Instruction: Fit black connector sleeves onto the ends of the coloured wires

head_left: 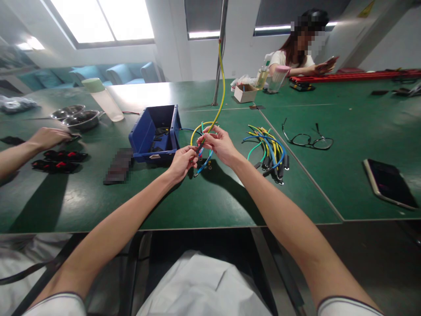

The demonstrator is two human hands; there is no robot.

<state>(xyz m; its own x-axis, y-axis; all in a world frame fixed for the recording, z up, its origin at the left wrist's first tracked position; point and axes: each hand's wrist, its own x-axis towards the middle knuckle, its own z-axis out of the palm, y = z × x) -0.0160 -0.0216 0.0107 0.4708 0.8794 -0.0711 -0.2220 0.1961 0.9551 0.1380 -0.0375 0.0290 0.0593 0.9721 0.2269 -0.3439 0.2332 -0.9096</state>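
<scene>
A yellow wire (pixel 223 83) rises in a curve from between my hands, its upper end standing free in the air. My right hand (pixel 221 144) pinches this wire near its lower end. Close against it, my left hand (pixel 183 163) has its fingertips closed on a small dark sleeve (pixel 200 147) at the wire's lower end; the fingers partly cover it. Beneath and behind both hands lie several loose blue, yellow and green wires (pixel 207 159), some with ring terminals. To the right, a bundle of similar wires (pixel 271 147) with black sleeves rests on the green table (pixel 210 202).
Left of my hands stands a blue bin (pixel 140 147) holding small black parts. Further left are a dark phone-like object (pixel 119 166), metal bowls (pixel 83 120) and another person's hand (pixel 49 137). Eyeglasses (pixel 307 140) and a phone (pixel 390 184) lie right. A person (pixel 296 61) sits opposite.
</scene>
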